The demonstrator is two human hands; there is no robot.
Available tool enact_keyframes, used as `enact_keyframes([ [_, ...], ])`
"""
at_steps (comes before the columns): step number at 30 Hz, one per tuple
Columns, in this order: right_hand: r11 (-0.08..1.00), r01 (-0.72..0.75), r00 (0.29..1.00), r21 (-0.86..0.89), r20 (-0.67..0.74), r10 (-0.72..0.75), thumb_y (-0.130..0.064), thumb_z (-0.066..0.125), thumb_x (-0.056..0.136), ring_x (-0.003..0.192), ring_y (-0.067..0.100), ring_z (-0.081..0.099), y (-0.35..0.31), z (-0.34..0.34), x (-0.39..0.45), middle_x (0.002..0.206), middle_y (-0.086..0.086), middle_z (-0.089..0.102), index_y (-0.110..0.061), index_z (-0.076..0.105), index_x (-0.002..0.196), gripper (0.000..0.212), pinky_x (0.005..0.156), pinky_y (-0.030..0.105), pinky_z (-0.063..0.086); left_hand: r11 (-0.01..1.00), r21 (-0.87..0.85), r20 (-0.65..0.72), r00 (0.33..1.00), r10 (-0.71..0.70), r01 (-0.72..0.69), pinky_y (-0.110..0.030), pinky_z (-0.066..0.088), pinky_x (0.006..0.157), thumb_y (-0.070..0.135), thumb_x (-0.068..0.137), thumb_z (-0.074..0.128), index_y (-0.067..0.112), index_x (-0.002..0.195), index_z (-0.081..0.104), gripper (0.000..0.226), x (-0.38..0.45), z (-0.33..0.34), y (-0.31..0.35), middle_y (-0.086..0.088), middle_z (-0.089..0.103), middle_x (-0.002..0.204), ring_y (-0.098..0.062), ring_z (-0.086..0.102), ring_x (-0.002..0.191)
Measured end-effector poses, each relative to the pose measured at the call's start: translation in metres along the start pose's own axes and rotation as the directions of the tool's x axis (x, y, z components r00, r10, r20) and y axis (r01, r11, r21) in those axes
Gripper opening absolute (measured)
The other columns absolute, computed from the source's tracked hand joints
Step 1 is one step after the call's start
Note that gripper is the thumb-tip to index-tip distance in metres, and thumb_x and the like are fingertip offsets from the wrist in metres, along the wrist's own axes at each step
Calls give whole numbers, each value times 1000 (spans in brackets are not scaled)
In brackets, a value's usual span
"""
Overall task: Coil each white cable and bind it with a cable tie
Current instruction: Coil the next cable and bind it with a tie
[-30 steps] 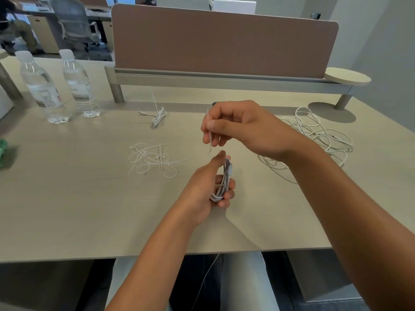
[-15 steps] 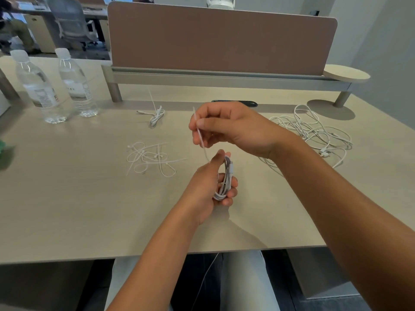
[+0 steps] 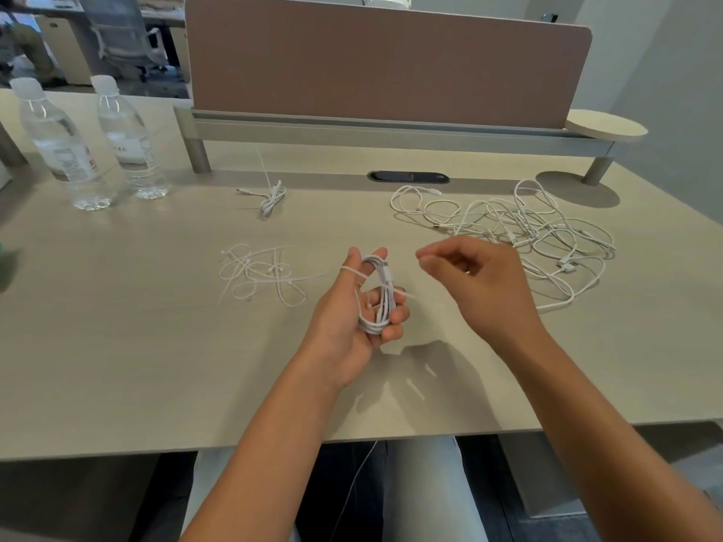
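My left hand (image 3: 348,311) holds a coiled white cable (image 3: 378,303) upright above the desk, fingers curled round its lower half. A white cable tie (image 3: 353,271) lies across my left thumb and passes behind the coil; its tail pokes out on the right side. My right hand (image 3: 481,283) hovers just right of the coil, fingers loosely curled, thumb and forefinger close together with nothing visible between them. A pile of loose cable ties (image 3: 258,273) lies left of the coil. A tangle of loose white cables (image 3: 520,228) sits at the right.
One bound coil (image 3: 270,198) with its tie tail sticking up lies near the back. Two water bottles (image 3: 58,146) stand at the far left. A brown divider panel (image 3: 387,60) on a rail closes the back. A thin cable (image 3: 358,479) hangs below the desk's front edge.
My right hand let go of the cable tie and moved right, away from the coil. The tie now lies over my left thumb and round the coil.
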State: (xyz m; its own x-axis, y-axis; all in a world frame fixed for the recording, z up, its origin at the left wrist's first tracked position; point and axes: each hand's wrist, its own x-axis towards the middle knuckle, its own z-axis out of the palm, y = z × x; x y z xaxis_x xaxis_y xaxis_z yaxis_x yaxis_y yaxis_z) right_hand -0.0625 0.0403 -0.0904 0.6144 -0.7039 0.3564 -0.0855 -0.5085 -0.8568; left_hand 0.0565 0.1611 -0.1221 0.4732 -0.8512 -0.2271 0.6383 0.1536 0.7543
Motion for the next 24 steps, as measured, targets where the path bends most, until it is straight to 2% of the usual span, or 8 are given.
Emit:
enact_keyframes([
  [5,987,107,977,-119,197,-82,-21,87,82,63,7,44,-8,1,-2,77,1,62,-28,84,87,9,61,17,35,998,65,-2,1000,12,-12,-24,34,43,57,106,43,23,138,59,49,0,7,-7,-10,58,74,-22,48,54],
  [8,914,169,959,-368,275,-67,-33,82,82,67,7,51,-22,10,6,76,-8,57,-31,83,84,3,62,26,39,987,150,-32,998,54,-48,-24,33,43,56,107,40,16,135,61,53,1,11,-12,-9,59,73,-22,50,52],
  [11,808,207,945,-552,325,-20,-32,74,84,76,15,57,-30,22,6,78,-7,56,-30,81,81,8,62,31,40,979,186,-72,993,92,-77,-25,34,43,54,107,40,16,126,64,49,0,15,-12,-4,64,71,-19,52,49],
  [14,783,232,938,-577,345,-24,-29,70,87,71,5,52,-33,28,5,76,-6,54,-24,74,73,15,58,29,35,978,193,-87,991,101,-83,-26,34,44,54,107,40,16,117,65,46,-1,16,-9,-2,63,69,-19,52,49],
  [17,779,293,901,-554,432,-31,-20,65,92,74,19,54,-37,25,7,79,-5,53,-15,63,71,22,68,41,49,967,225,-76,988,137,-117,-27,35,46,54,107,43,18,108,63,41,-1,14,-8,-3,57,67,-19,49,50],
  [19,762,356,853,-541,522,-28,-15,60,94,76,21,53,-41,21,9,80,-8,51,-13,60,72,22,73,44,49,953,259,-70,981,179,-155,-27,35,47,53,106,44,17,99,65,42,-2,14,-7,-7,53,66,-21,47,50],
  [21,770,408,797,-491,603,-38,-16,58,98,74,14,55,-45,15,11,80,-12,50,-10,64,77,22,72,37,47,937,291,-71,972,224,-194,-27,34,47,52,106,44,11,95,65,47,-3,13,-9,-13,52,63,-24,45,49],
  [24,771,452,744,-448,666,-49,-17,60,100,79,-11,54,-49,9,18,79,-11,53,-7,70,82,23,63,17,35,941,255,-65,967,246,-223,-26,34,47,54,107,42,14,114,66,47,-3,12,-11,-12,57,69,-25,46,51],
])
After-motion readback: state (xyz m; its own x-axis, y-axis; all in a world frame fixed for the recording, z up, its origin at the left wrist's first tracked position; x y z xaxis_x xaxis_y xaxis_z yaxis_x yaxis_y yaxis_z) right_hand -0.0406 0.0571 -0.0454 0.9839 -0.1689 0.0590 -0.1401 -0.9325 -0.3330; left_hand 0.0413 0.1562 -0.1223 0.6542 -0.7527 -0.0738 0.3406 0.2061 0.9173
